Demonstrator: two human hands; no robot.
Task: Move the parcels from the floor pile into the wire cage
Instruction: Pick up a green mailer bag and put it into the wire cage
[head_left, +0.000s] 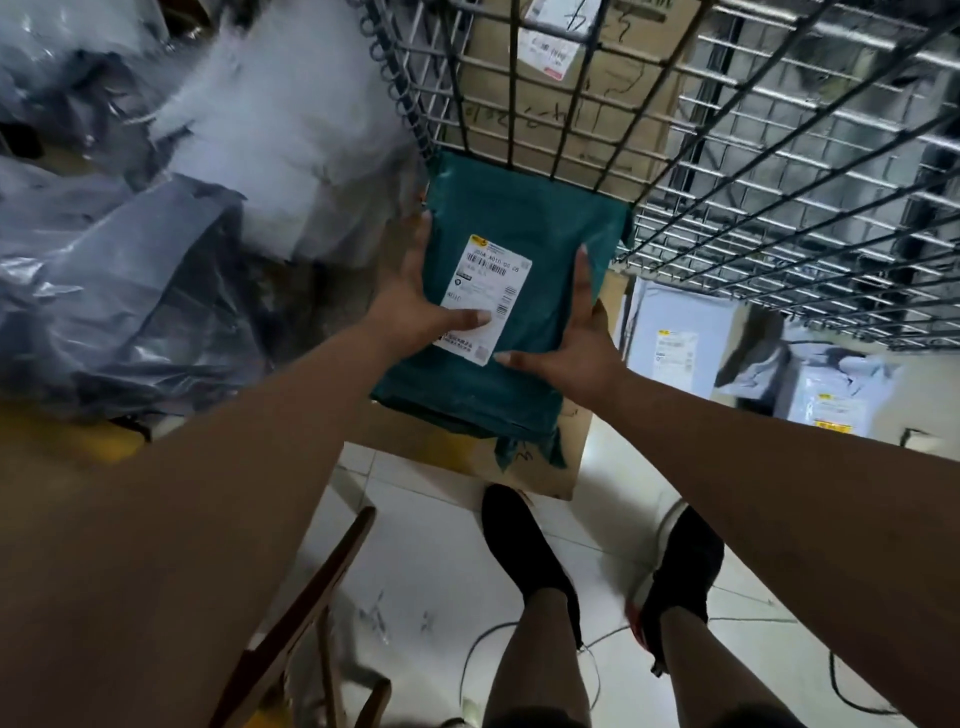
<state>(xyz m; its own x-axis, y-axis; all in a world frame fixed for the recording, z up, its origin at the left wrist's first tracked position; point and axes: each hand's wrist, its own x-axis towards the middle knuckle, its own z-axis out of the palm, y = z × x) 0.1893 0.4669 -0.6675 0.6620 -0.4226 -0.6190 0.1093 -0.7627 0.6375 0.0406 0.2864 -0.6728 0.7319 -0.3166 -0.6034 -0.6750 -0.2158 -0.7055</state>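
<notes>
Currently the teal plastic mailer parcel (545, 312), white label up, is held between both hands. Left hand (415, 304) grips its left edge, thumb pressed on the label. Right hand (576, 343) grips the right edge, thumb on top. Grey wire cage (779, 208) sits just beyond the fingertips. Crumpled grey plastic bags (130, 291) lie left of the left hand.
</notes>
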